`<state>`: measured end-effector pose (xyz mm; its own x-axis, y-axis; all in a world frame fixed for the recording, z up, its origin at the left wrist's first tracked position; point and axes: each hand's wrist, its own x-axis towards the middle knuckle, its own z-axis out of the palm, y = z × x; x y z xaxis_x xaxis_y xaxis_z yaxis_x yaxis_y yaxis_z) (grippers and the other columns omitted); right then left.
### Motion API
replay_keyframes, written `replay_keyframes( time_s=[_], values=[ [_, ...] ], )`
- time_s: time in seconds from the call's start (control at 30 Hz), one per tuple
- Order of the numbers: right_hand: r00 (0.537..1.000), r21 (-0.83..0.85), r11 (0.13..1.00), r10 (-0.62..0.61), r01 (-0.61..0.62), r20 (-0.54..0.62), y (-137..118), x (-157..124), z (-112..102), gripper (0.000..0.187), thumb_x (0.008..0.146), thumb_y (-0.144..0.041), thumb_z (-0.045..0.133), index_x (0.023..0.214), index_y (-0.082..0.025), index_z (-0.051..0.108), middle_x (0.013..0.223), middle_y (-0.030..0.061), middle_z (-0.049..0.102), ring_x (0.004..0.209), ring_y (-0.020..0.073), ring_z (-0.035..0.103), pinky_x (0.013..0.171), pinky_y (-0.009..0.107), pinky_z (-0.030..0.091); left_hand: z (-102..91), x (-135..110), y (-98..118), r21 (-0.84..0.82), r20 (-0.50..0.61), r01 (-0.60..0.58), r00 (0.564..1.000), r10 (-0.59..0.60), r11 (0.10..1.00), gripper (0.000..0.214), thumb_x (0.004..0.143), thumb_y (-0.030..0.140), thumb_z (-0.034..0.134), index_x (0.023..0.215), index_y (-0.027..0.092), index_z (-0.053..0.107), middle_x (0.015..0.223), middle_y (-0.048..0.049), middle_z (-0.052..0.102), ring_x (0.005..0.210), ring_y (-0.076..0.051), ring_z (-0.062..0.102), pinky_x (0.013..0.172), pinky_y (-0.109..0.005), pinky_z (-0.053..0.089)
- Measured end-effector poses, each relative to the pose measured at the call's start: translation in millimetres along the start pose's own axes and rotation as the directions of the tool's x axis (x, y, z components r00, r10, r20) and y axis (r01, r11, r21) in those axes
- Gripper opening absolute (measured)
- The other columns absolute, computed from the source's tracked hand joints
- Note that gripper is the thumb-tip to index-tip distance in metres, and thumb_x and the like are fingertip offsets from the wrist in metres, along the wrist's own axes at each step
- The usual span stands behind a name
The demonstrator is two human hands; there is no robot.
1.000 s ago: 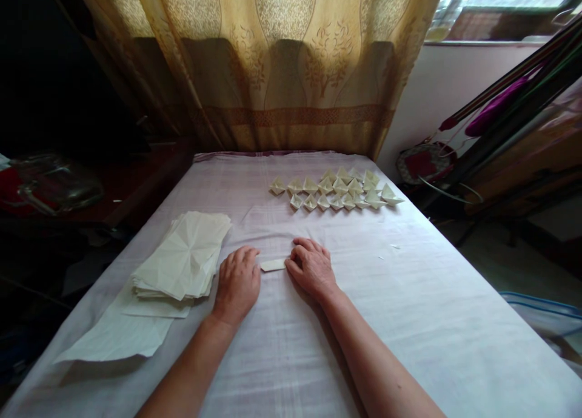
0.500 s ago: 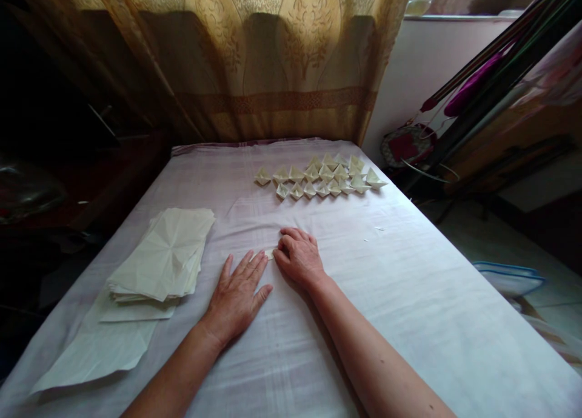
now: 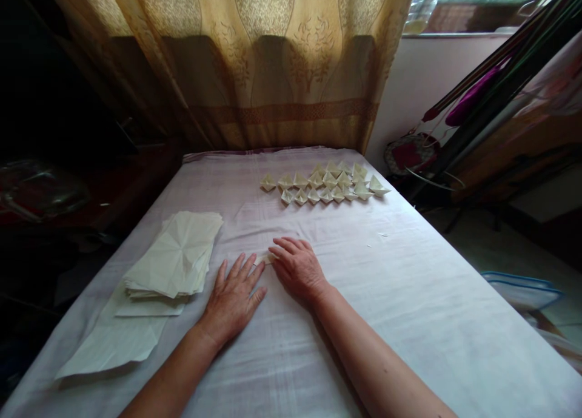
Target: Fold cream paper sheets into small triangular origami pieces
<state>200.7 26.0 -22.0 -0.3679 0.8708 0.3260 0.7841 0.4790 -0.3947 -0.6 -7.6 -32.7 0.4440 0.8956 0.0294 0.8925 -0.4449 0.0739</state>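
A small folded strip of cream paper (image 3: 265,258) lies on the white cloth (image 3: 409,296) between my hands, mostly covered by them. My left hand (image 3: 234,296) rests flat with its fingers stretched out, its fingertips on the strip's left end. My right hand (image 3: 297,267) lies palm down with its fingers pressed on the strip's right end. A stack of creased cream paper sheets (image 3: 177,257) sits to the left of my left hand. Several small folded paper boats (image 3: 322,187) stand in rows at the far side of the cloth.
A larger loose sheet (image 3: 113,342) lies under the stack near the left edge. A patterned curtain (image 3: 273,72) hangs behind the table. Rods and a red round object (image 3: 409,154) lean at the right. A blue-rimmed container (image 3: 522,287) sits low at the right.
My left hand went from curled beside the strip to flat with spread fingers. Both hands closed over the strip, so less of it shows. The camera shifted slightly.
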Motion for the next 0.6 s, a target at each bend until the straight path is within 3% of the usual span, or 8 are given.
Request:
replay_keyframes(
  time_s=[0.13,0.37,0.6],
  values=[
    [0.973,0.050,0.991,-0.132,0.125,0.190,-13.4,-10.5,5.0,0.048,0.098,-0.033,0.046,0.145,-0.023,0.045,0.150,0.0057,0.046,0.141,0.0213,0.037,0.117,0.043,0.023,1.1,0.8,-2.2,-0.001,-0.026,0.007,1.000,-0.007,1.000,0.051,0.098,0.046,0.041,0.147,0.031,0.042,0.154,-0.0053,0.041,0.145,-0.029,0.030,0.118,-0.056,0.014],
    [0.960,-0.064,0.995,0.093,-0.078,0.265,-11.0,-21.5,-5.2,0.053,0.098,-0.038,0.046,0.147,-0.018,0.043,0.155,0.0099,0.037,0.145,0.0249,0.031,0.120,0.052,0.015,-2.8,-0.2,-5.3,0.006,-0.021,0.003,1.000,-0.003,1.000,0.049,0.097,0.042,0.045,0.145,0.033,0.045,0.154,-0.0061,0.041,0.144,-0.031,0.032,0.117,-0.059,0.016],
    [0.965,-0.118,0.979,0.187,-0.168,0.181,-5.6,-27.3,-6.8,0.051,0.097,-0.037,0.048,0.145,-0.018,0.045,0.153,0.0111,0.040,0.144,0.0287,0.032,0.117,0.058,0.019,-10.6,6.5,-0.9,-0.022,-0.086,0.020,0.996,-0.022,1.000,0.039,0.095,0.036,0.048,0.134,0.032,0.056,0.144,-0.0055,0.055,0.137,-0.030,0.043,0.115,-0.057,0.020]
  ],
)
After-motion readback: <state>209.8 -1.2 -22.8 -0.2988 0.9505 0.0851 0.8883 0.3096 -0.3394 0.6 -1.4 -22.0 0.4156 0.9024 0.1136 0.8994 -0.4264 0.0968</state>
